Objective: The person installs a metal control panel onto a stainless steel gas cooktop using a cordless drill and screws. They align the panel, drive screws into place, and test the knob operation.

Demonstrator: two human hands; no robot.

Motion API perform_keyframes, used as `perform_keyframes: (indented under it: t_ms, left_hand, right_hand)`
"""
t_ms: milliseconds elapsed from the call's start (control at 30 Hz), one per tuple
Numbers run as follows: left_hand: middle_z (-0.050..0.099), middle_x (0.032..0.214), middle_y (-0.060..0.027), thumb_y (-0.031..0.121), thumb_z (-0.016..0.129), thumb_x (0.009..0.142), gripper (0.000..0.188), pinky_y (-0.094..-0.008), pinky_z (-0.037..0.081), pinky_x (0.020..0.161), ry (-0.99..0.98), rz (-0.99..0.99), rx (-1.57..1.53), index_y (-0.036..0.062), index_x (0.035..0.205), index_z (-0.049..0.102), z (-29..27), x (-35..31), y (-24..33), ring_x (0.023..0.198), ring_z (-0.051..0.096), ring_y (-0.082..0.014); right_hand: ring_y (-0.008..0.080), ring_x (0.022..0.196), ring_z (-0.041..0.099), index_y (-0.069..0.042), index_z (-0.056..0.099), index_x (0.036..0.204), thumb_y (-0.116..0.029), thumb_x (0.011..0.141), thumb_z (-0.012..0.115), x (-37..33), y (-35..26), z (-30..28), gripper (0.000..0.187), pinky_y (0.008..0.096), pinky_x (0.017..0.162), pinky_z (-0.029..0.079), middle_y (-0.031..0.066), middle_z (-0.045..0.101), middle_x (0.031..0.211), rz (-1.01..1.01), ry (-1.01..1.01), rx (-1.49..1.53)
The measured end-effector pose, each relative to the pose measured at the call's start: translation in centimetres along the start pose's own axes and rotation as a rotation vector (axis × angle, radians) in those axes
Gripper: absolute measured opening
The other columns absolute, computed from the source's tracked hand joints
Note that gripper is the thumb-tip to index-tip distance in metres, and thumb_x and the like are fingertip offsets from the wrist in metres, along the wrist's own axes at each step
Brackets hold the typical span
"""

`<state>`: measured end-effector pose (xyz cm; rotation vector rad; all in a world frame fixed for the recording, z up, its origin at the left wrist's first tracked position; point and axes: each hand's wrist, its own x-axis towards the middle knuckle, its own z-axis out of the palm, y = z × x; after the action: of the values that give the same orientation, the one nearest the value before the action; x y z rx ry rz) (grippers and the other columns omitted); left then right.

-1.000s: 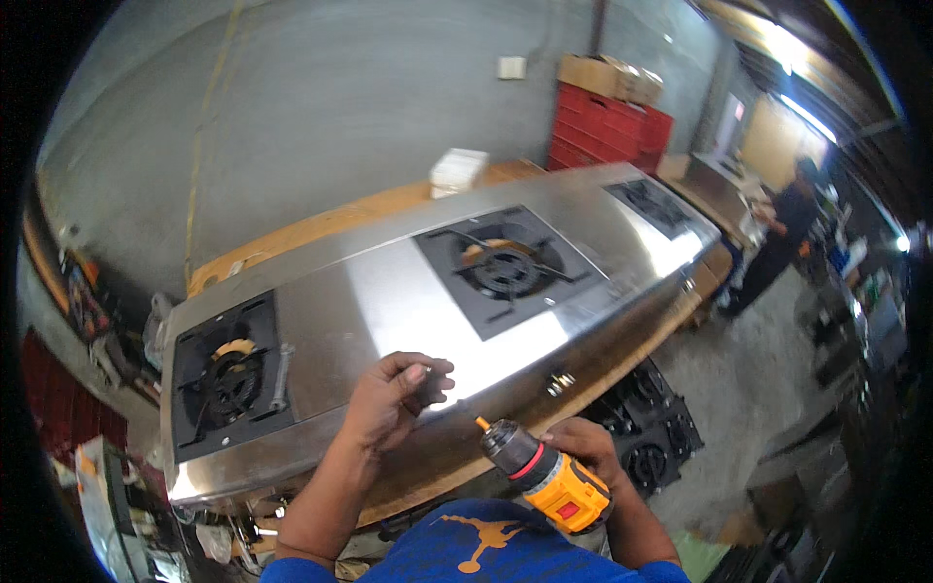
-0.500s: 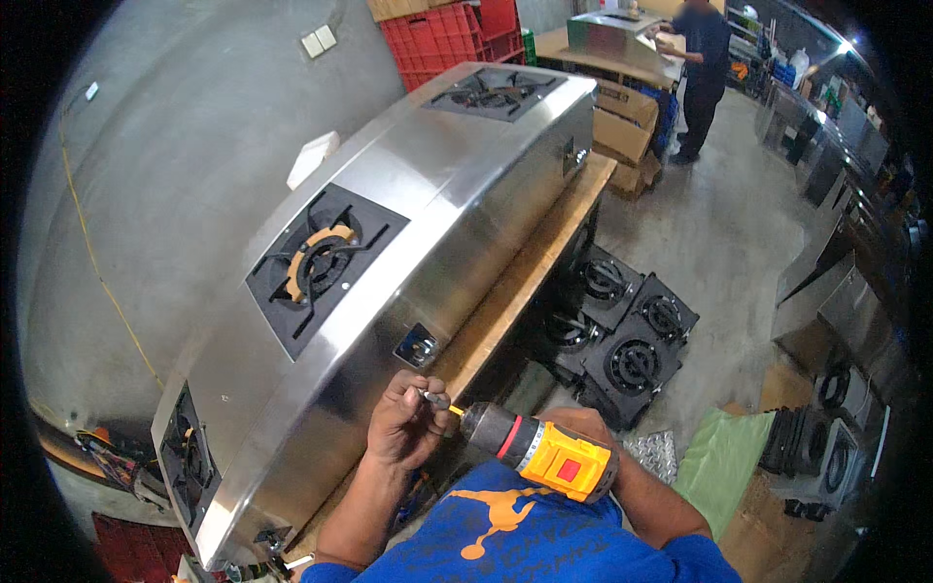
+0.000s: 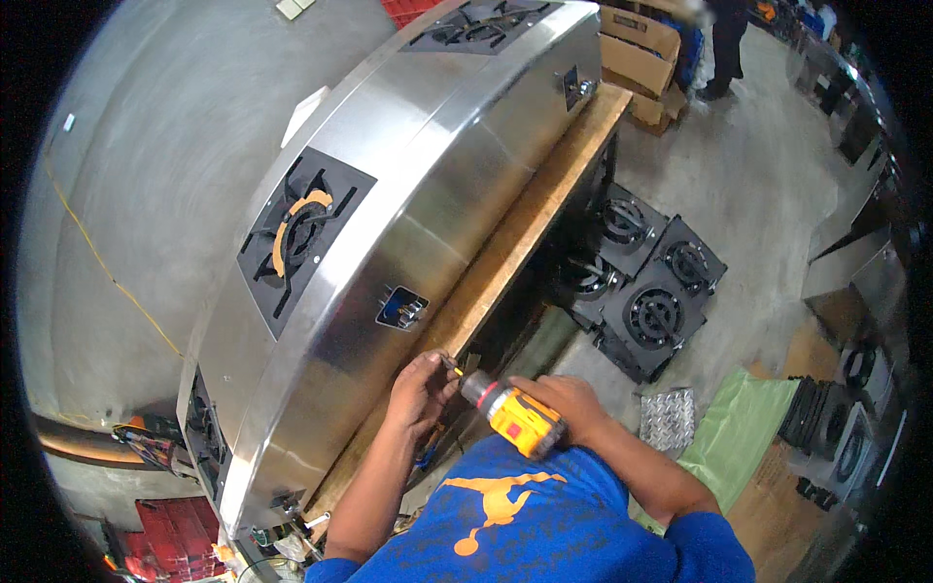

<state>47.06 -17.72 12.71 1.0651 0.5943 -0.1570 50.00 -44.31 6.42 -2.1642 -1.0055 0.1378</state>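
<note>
"Three black burners (image 3: 303,233) sit along that steel stove unit (image 3: 457,204). How is it placed?"

"Lengthwise on the wooden bench (image 3: 525,230), which seems to bear its whole weight, front openings turned toward the person."

"And the black burner plates (image 3: 627,301)?"

"Close together on the floor beside the bench, perhaps parked out of the way."

"The yellow drill (image 3: 525,423)?"

"Right hand (image 3: 569,403) closed on it, though the handle is hidden. It points across the body at the left hand (image 3: 420,389), likely so both stay in view."

"That left hand?"

"Fingers nearly together, pinching a small piece (image 3: 448,360) at their tips, beside the drill's bit (image 3: 458,371). Whether they touch, I cannot tell."
</note>
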Motion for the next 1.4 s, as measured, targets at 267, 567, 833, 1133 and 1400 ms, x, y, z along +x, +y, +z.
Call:
perform_keyframes:
  t_ms: [267, 567, 833, 1133, 1400]
  left_hand:
    - [0.066, 0.096, -0.0033, 0.023, 0.059, 0.1, 0.02, -0.0383, 0.056, 0.085, 0.236, 0.038, -0.272, 0.0067, 0.111, 0.064, -5.1, 7.9, -3.1, 0.088, 0.063, -0.0176]
    - [0.064, 0.096, -0.0026, 0.03, 0.058, 0.1, 0.024, -0.0398, 0.051, 0.089, 0.35, 0.075, -0.246, 0.0097, 0.112, 0.065, -4.7, 9.9, -2.4, 0.091, 0.06, -0.0191]
    - [0.064, 0.095, -0.0046, 0.03, 0.054, 0.102, 0.025, -0.0396, 0.052, 0.088, 0.32, 0.146, -0.366, 0.0079, 0.112, 0.061, -5.1, 10.6, -3.2, 0.089, 0.061, -0.0208]
    - [0.064, 0.095, -0.0043, 0.027, 0.055, 0.101, 0.023, -0.0382, 0.051, 0.089, 0.368, 0.157, -0.316, 0.0081, 0.113, 0.061, -4.2, 10.2, -3.0, 0.091, 0.061, -0.0196]
    - [0.06, 0.116, -0.0076, 0.051, 0.06, 0.09, 0.048, -0.0426, 0.039, 0.1, 0.455, -0.01, -0.166, 0.0097, 0.113, 0.062, -6.3, 8.0, -1.4, 0.108, 0.052, -0.0244]
  right_hand:
    - [0.0348, 0.094, 0.062, -0.014, 0.048, 0.142, -0.024, 0.063, 0.083, 4.7, 4.1, 10.7, 0.087, 0.0414, 0.082, 0.05, 0.013, 0.065, 0.101, 0.003, 0.104, 0.373]
    - [0.033, 0.103, 0.064, -0.016, 0.048, 0.141, -0.02, 0.065, 0.081, 7.4, 5.1, 15.2, 0.082, 0.0403, 0.088, 0.051, 0.0119, 0.066, 0.111, -0.022, 0.206, 0.446]
    - [0.0356, 0.103, 0.063, -0.019, 0.047, 0.141, -0.024, 0.068, 0.079, 7.7, 4.8, 12.6, 0.08, 0.0431, 0.088, 0.051, 0.0128, 0.065, 0.112, -0.032, 0.16, 0.484]
    - [0.0353, 0.101, 0.063, -0.019, 0.052, 0.137, -0.027, 0.072, 0.075, 8.7, 5.8, 12.3, 0.069, 0.0445, 0.087, 0.051, 0.0132, 0.066, 0.107, 0.015, 0.077, 0.403]
    - [0.0342, 0.103, 0.063, -0.017, 0.062, 0.12, -0.029, 0.071, 0.076, 9.4, 6.2, 11.9, 0.052, 0.0439, 0.088, 0.051, 0.0121, 0.066, 0.109, -0.016, 0.078, 0.388]
